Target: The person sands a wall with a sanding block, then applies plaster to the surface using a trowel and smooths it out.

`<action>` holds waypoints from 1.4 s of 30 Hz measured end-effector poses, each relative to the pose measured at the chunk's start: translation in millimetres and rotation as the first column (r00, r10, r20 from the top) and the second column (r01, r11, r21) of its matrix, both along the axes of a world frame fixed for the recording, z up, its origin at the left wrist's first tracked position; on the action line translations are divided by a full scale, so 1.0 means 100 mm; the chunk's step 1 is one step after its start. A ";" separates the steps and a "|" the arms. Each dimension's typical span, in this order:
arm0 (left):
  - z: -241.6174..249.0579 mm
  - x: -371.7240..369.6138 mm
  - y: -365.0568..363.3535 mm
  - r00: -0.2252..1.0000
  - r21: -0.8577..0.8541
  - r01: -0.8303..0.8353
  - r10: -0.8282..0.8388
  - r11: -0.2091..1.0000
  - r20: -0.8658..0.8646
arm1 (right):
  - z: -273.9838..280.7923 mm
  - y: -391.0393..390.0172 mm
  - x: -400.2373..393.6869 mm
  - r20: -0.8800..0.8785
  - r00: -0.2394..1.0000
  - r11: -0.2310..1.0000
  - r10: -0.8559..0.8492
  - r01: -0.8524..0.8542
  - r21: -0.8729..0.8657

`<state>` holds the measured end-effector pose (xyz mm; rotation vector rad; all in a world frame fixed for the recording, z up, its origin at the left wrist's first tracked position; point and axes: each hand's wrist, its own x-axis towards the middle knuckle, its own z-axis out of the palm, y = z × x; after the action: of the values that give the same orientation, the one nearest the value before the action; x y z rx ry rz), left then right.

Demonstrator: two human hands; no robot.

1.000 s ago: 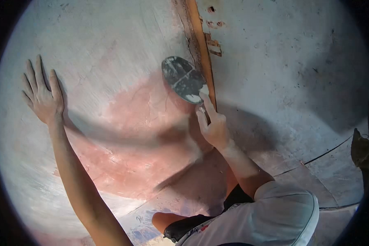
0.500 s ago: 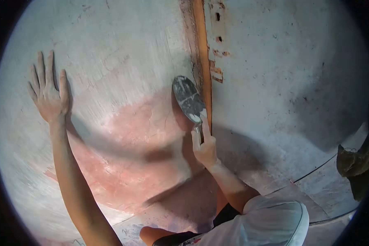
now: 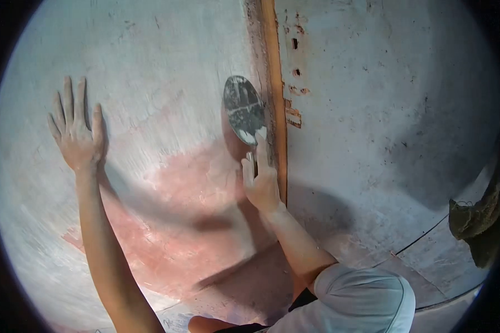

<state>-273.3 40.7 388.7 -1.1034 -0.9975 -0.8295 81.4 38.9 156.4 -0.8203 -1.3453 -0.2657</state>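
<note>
My left hand (image 3: 79,139) lies flat against the pale plastered wall (image 3: 144,66), fingers spread. In my right hand (image 3: 262,180) is a trowel (image 3: 244,108) with a dark, oval blade, held by its handle with one finger stretched along toward the blade. White smears mark the blade, mostly near the handle end. The blade is close over the wall, just left of the brown vertical strip (image 3: 276,83). Below it spreads a pinkish patch (image 3: 191,180) of the wall surface, crossed by shadows of my arms.
Right of the strip stands a grey panel (image 3: 350,122) with several rusty holes and chipped spots near its edge. A dark, ragged cloth-like piece (image 3: 475,222) hangs at the far right. A dark seam (image 3: 422,236) runs across the lower right.
The trowel in my right hand has moved up and slightly left along the strip. My left hand stays flat on the wall, while the whole view has shifted a little.
</note>
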 end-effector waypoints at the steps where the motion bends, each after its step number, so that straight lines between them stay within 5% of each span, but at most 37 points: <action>1: -0.01 0.01 -0.01 1.000 -0.014 -0.009 0.009 1.000 0.021 | 0.01 0.04 0.00 0.034 0.999 1.000 -0.022 0.022 -0.003; 4: -0.02 -0.01 0.03 1.000 0.023 0.023 -0.023 0.999 -0.022 | 0.68 0.13 0.00 -0.098 0.992 0.992 0.079 -0.088 -0.088; 6: -0.01 0.00 0.02 1.000 0.005 0.012 -0.012 1.000 -0.005 | 1.22 0.28 0.08 -0.075 0.997 0.999 0.033 -0.032 0.012; 10: -0.02 -0.01 0.02 0.999 0.019 0.034 -0.034 0.999 -0.028 | 1.03 0.11 0.09 -0.131 0.978 0.983 0.163 -0.172 -0.061; 12: 0.00 -0.01 0.02 0.999 0.013 0.044 -0.044 0.999 -0.032 | 0.49 0.13 0.08 -0.011 0.999 0.991 -0.033 0.034 0.131; 13: -0.01 -0.02 0.04 0.999 0.018 0.030 -0.030 0.999 -0.027 | 0.34 -0.14 0.02 -0.157 0.974 0.968 0.162 -0.188 -0.164; 16: -0.02 0.01 0.01 1.000 0.003 0.024 -0.024 1.000 -0.007 | 0.64 0.05 0.08 -0.145 0.981 0.989 0.127 -0.136 -0.051; 17: -0.02 0.02 0.00 0.999 -0.009 0.030 -0.030 1.000 0.015 | 0.92 0.17 0.17 -0.084 0.995 0.992 0.049 -0.039 0.119; 19: -0.04 0.03 0.00 0.999 -0.003 0.033 -0.033 0.999 0.002 | 1.31 0.17 0.25 -0.155 0.972 0.984 0.175 -0.175 0.017; 22: -0.04 0.04 -0.01 0.999 0.007 0.035 -0.035 0.999 -0.010 | 0.90 0.19 0.14 -0.128 0.981 0.990 0.144 -0.144 0.008; 23: -0.04 0.04 -0.02 0.999 0.006 0.036 -0.036 0.999 -0.013 | 0.66 0.17 0.12 -0.049 0.999 0.994 -0.020 0.025 0.111; 26: -0.04 0.03 -0.01 1.000 0.002 0.022 -0.022 1.000 0.001 | 0.48 0.03 0.08 -0.143 0.978 0.981 0.150 -0.165 -0.098; 29: -0.04 0.01 0.02 0.999 0.013 0.034 -0.034 0.999 -0.017 | 1.11 0.32 0.23 -0.081 0.995 0.990 0.052 -0.041 0.136; 32: -0.06 -0.02 0.06 0.999 0.037 0.040 -0.038 0.999 -0.039 | 1.15 0.24 0.27 -0.047 0.999 0.997 0.021 -0.017 0.074; 36: -0.06 0.00 0.04 0.999 0.022 0.030 -0.030 0.999 -0.015 | 0.65 -0.08 0.33 -0.143 0.963 0.960 0.228 -0.247 -0.132; 37: -0.05 0.03 0.02 0.999 0.022 0.036 -0.035 0.999 -0.014 | 0.80 -0.15 0.35 -0.150 0.969 0.964 0.194 -0.217 -0.152; 39: -0.04 0.05 -0.01 0.999 0.014 0.043 -0.042 0.999 -0.019 | 1.16 0.05 0.44 -0.055 0.989 0.988 0.135 -0.130 0.085; 42: -0.03 0.04 -0.02 0.999 -0.025 0.026 -0.026 0.999 0.025 | 1.50 -0.12 0.46 -0.056 0.986 0.986 0.160 -0.162 -0.040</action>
<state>-269.2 39.0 385.7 -1.1327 -1.0186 -0.8550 126.9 26.6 306.6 -0.7455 -1.3635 -0.0872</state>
